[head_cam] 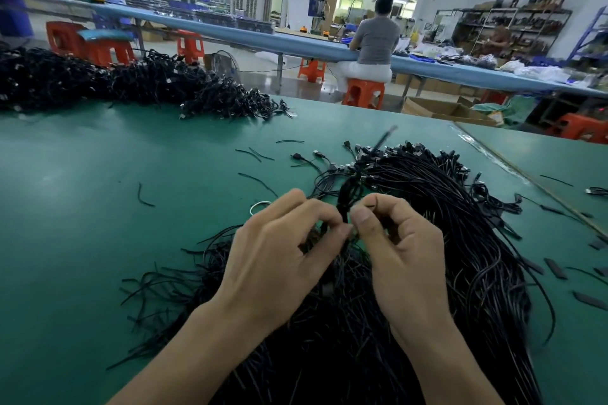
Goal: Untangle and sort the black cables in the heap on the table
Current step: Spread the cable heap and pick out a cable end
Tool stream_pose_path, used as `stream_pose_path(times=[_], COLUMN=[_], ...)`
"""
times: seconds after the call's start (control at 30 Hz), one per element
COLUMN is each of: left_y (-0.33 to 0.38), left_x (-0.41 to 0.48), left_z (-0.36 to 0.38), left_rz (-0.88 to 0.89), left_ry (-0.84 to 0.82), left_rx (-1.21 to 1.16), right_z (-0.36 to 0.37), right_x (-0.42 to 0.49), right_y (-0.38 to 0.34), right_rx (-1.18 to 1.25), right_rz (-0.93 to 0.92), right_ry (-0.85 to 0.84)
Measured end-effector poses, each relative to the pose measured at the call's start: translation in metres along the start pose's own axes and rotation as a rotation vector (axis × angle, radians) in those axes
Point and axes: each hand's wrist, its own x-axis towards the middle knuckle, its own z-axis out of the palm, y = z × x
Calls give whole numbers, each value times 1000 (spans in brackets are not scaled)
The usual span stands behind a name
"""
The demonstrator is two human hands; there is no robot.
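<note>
A big heap of black cables (444, 240) spreads over the green table (98, 207) in front of me, plug ends at the far side. Above its near middle, my left hand (279, 250) and my right hand (401, 250) meet fingertip to fingertip. Both pinch a small bundle of black cable (347, 197) that rises between them out of the heap. The fingers of both hands are curled round it. What binds the bundle is hidden behind my fingertips.
A second, larger pile of black cables (115, 82) lies at the far left of the table. Short black tie pieces (144, 197) and a white loop (260, 205) are scattered around. A table seam (526, 174) runs at the right. A person (375, 43) sits at the far bench.
</note>
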Motion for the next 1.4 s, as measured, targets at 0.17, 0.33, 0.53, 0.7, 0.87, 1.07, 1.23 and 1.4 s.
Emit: stream_pose_path(times=[0.17, 0.33, 0.53, 0.7, 0.87, 1.07, 1.23, 1.4], left_y=[-1, 8, 12, 1, 2, 7, 9, 4], left_x=[0, 7, 18, 16, 12, 9, 7, 2], left_z=[-1, -7, -11, -16, -11, -12, -6, -1], left_rz=[-206, -766, -963, -785, -537, -338, -355, -443], left_ry=[-118, -322, -133, -60, -121, -132, -112, -150], left_rx=[-151, -771, -1232, -1037, -895, -659, -549, -561], right_z=[0, 9, 10, 11, 4, 1, -2, 0], right_x=[-2, -5, -7, -8, -4, -1, -1, -2], right_y=[-8, -7, -5, -5, -3, 3, 1, -3], right_rx=[-87, -183, -254, -276, -279, -171, -197, -160], right_rz=[-125, -210, -290, -240, -147, 14, -21, -64], right_ry=[-36, -52, -84, -136, -168, -125, -12, 7])
